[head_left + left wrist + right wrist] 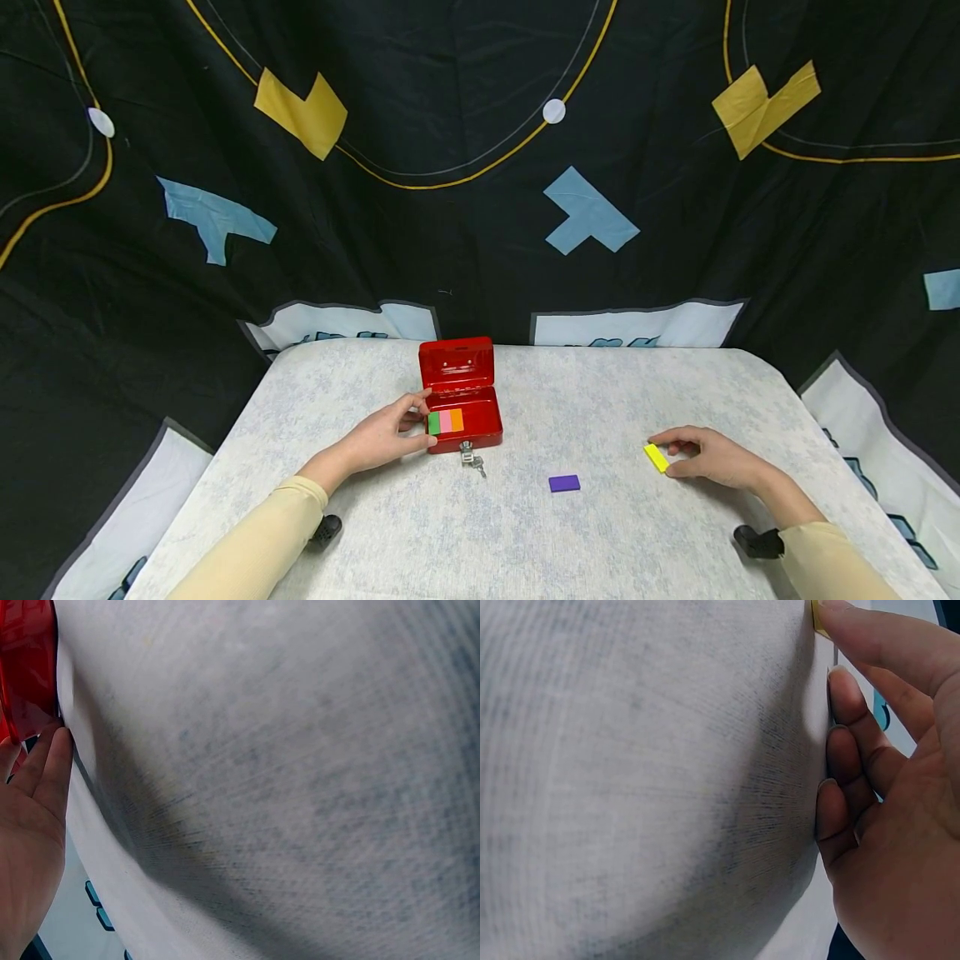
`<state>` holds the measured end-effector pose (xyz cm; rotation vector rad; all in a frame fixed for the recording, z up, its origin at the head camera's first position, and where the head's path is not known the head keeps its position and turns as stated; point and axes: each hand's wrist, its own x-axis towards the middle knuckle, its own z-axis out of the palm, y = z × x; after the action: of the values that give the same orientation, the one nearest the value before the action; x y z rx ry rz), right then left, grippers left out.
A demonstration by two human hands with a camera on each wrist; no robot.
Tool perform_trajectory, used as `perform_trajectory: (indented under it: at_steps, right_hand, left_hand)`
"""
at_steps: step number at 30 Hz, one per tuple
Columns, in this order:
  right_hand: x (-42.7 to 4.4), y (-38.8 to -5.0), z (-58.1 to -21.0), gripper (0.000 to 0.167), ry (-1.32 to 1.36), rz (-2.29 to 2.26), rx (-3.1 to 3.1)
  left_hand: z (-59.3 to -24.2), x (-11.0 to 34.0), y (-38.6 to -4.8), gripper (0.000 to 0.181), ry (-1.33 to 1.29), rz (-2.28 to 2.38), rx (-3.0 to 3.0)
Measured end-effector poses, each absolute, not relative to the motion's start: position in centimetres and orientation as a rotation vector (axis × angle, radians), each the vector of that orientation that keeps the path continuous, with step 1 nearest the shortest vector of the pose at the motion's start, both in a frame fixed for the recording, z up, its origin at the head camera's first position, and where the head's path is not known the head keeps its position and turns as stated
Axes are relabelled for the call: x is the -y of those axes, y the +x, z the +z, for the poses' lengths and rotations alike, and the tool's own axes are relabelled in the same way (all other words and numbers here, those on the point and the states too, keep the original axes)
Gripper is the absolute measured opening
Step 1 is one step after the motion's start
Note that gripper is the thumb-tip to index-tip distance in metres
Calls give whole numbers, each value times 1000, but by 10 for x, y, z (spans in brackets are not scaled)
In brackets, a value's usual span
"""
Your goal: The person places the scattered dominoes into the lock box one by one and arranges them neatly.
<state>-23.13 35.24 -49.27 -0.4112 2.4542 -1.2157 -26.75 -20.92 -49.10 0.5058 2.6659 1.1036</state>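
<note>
A red metal box point(483, 417) stands with its lid raised; green, pink and orange blocks point(446, 421) lie side by side at its left inside. The left hand point(386, 433) holds the box's left side, thumb at the front corner and fingers toward the back; the left wrist view shows this hand point(34, 825) with fingertips at the red box point(30, 667). At the right, the right hand point(708, 457) pinches a yellow block point(656, 457) by its ends between thumb and fingers. In the right wrist view, the hand point(900, 780) shows only a sliver of the yellow block point(818, 619).
A purple block point(564, 483) lies on the pale patterned tabletop point(480, 542) between the box and the right hand. A small padlock point(467, 452) with keys point(477, 464) hangs at the box's front. Behind the table is a black cloth point(465, 275).
</note>
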Motion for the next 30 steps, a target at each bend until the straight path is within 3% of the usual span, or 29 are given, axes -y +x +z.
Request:
perform_trajectory:
  at_steps: [30]
  right_hand:
    - [-350, -232, -498, 46, -457, -1242, -2515]
  left_hand:
    - [-491, 209, -268, 44, 497, 1112, -2656]
